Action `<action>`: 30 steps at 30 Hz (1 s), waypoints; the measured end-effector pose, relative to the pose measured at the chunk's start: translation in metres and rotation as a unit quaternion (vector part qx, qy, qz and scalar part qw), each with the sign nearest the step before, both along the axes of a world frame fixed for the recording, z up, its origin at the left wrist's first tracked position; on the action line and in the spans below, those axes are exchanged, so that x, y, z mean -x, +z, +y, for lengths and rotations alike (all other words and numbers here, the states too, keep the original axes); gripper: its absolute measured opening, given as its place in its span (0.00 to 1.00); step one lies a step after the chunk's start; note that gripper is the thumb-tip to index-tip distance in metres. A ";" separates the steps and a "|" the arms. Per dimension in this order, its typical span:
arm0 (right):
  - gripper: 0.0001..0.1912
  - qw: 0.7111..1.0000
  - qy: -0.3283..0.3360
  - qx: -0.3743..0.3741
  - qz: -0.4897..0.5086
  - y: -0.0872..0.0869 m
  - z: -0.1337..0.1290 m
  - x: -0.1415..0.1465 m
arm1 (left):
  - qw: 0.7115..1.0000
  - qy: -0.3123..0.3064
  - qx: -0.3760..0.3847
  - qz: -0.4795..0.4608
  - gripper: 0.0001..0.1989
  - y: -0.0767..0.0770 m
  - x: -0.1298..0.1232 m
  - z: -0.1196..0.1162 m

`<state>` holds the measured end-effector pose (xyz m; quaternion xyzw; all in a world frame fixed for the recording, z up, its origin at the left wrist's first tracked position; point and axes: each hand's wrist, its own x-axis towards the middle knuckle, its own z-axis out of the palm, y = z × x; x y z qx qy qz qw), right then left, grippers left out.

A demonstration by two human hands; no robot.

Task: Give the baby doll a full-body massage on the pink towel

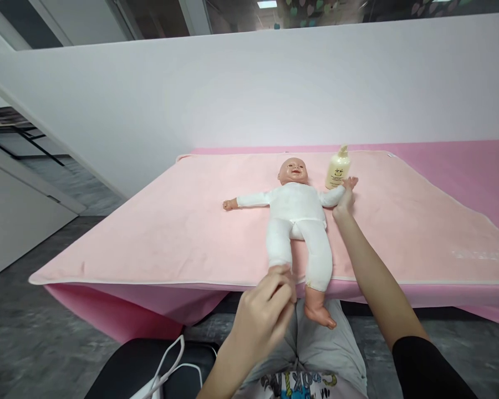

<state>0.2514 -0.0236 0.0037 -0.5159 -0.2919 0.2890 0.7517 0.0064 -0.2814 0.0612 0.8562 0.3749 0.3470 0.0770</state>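
Observation:
A baby doll (296, 202) in a white cloth body lies face up, its head toward the wall and its feet past the table's front edge. My left hand (268, 305) is closed around the ankle of the doll's leg on the left, hiding most of that foot. At the doll's wrist on the right, my right hand (344, 204) grips the arm from below, with the doll's hand showing above my fingers. Just behind that wrist stands a pale yellow pump bottle (338, 167). The doll's other arm stretches out to the left, untouched.
A light pink blanket (183, 233) lies under the doll, over a darker pink table cover (461, 166). The white wall (249, 94) rises behind the table. At the lower left is a black chair (116, 371) with a white cable (177, 360) on it.

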 end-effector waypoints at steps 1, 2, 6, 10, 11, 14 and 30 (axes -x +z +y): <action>0.23 1.000 -0.006 -0.011 -0.007 0.006 -0.005 0.008 | 1.000 -0.001 -0.020 -0.014 0.07 0.003 -0.002 0.009; 0.22 1.000 -0.003 -0.020 -0.021 0.011 -0.011 0.017 | 0.999 0.002 -0.041 -0.025 0.07 0.005 -0.005 0.019; 0.16 0.937 0.151 -0.092 -0.300 0.027 -0.037 0.048 | 0.995 0.047 -0.073 -0.047 0.08 0.006 -0.020 0.075; 0.14 0.840 0.198 -0.119 -0.491 0.029 -0.048 0.055 | 0.996 0.075 -0.031 -0.038 0.07 -0.001 -0.032 0.110; 0.14 0.851 0.186 -0.111 -0.478 0.029 -0.047 0.054 | 0.997 0.071 -0.023 -0.036 0.07 -0.002 -0.033 0.110; 0.17 0.914 0.145 -0.071 -0.373 0.027 -0.040 0.046 | 0.997 0.046 -0.024 -0.049 0.07 -0.001 -0.028 0.092; 0.26 0.958 -0.054 0.272 -0.080 0.005 -0.008 -0.012 | 0.995 0.051 0.040 -0.079 0.10 -0.048 -0.014 -0.009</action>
